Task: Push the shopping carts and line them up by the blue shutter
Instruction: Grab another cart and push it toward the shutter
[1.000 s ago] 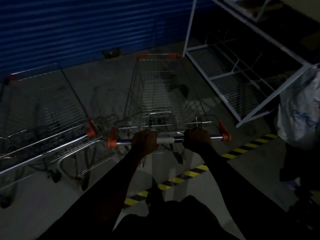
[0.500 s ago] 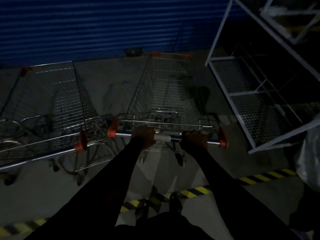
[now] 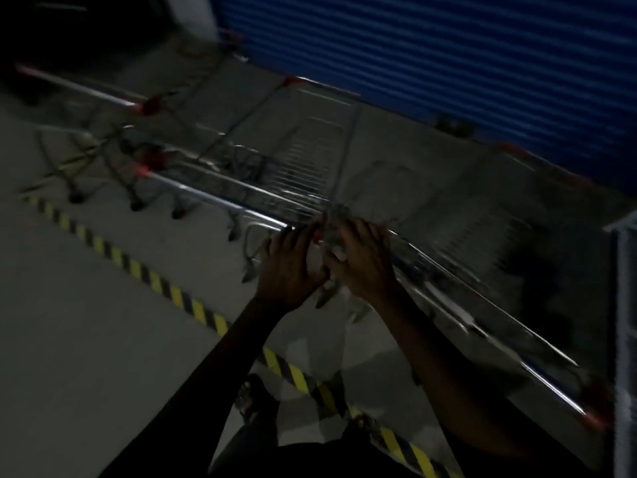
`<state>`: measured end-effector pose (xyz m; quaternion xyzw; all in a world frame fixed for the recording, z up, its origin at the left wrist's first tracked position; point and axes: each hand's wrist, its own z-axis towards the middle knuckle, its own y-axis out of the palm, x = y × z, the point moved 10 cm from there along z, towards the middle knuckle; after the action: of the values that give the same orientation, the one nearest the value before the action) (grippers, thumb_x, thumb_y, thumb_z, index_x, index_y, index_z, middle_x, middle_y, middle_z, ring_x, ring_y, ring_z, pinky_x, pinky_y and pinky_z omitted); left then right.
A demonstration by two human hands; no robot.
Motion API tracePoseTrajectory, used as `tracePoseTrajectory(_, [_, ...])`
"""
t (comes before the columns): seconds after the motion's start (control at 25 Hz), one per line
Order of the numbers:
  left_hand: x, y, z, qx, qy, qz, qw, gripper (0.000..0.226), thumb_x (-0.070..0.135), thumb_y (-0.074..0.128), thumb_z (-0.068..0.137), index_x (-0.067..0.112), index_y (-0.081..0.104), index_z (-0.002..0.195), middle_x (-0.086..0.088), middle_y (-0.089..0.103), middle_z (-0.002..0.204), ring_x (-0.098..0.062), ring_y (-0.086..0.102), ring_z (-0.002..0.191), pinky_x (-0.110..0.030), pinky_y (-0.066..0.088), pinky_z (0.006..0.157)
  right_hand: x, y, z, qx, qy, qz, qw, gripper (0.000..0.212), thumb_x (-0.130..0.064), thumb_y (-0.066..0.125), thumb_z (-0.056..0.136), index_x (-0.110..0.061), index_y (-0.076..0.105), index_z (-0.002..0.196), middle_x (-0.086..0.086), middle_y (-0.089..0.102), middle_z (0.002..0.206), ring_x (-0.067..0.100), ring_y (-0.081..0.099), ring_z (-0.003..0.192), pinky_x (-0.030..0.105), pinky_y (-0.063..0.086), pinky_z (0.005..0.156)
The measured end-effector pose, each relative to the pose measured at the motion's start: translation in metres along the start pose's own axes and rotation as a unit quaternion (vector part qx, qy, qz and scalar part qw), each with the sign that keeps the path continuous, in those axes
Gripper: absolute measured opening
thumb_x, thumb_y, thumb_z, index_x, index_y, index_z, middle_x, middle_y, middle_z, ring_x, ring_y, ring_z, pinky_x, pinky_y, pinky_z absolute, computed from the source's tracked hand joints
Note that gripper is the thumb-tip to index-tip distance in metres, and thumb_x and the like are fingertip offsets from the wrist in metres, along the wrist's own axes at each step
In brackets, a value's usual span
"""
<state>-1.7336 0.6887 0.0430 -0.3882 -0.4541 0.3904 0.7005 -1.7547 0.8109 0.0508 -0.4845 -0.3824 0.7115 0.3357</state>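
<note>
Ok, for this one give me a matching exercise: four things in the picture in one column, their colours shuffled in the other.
Things:
1. shutter
2. floor tape
3. cart handle cap
4. rack frame

Colours:
a. red
b. white
c. blue
d. yellow and black stripes

Pairs: 1-c, 2-d, 3-a, 4-b
</note>
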Motion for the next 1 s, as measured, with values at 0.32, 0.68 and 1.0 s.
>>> tracePoseTrajectory(0.32, [-0.310, -0.183, -0.178, 0.097, -0.304, 0.060, 0.946, 0.080, 0.067, 0.028, 0.081, 0.024, 0.026, 0.148, -0.004, 0.041, 0.146, -0.033, 0.035, 0.134, -0.058, 0.032, 0.100, -0.346, 0.171, 0.048, -0.143, -0.219, 0.084, 0.962, 0.071, -0.057, 0.041, 0.078, -0.021, 0.047, 0.138, 0.004, 0.051, 0.137, 0.029, 0.046, 0.123, 0.049, 0.043, 0.094])
tracePoseTrajectory(0.68, [-0.569, -0.358, -0.394, 0.156, -0.517, 0.097, 0.836, 0.084, 0.070, 0.022, 0.075, 0.032, 0.014, 0.150, 0.001, 0.031, 0.151, -0.028, 0.025, 0.139, -0.055, 0.024, 0.107, -0.707, 0.347, 0.025, -0.265, -0.383, 0.097, 0.880, 0.070, -0.057, 0.044, 0.082, -0.029, 0.033, 0.146, -0.002, 0.036, 0.149, 0.022, 0.033, 0.134, 0.046, 0.034, 0.102])
tracePoseTrajectory(1.0, [-0.816, -0.466, -0.497, 0.161, -0.594, 0.141, 0.776, 0.090, 0.073, 0.020, 0.071, 0.029, 0.014, 0.149, -0.002, 0.030, 0.151, -0.029, 0.025, 0.138, -0.056, 0.026, 0.104, -0.986, 0.512, 0.043, -0.284, -0.476, 0.112, 0.825, 0.067, -0.056, 0.051, 0.086, -0.026, 0.037, 0.144, 0.000, 0.038, 0.148, 0.025, 0.034, 0.134, 0.047, 0.034, 0.101])
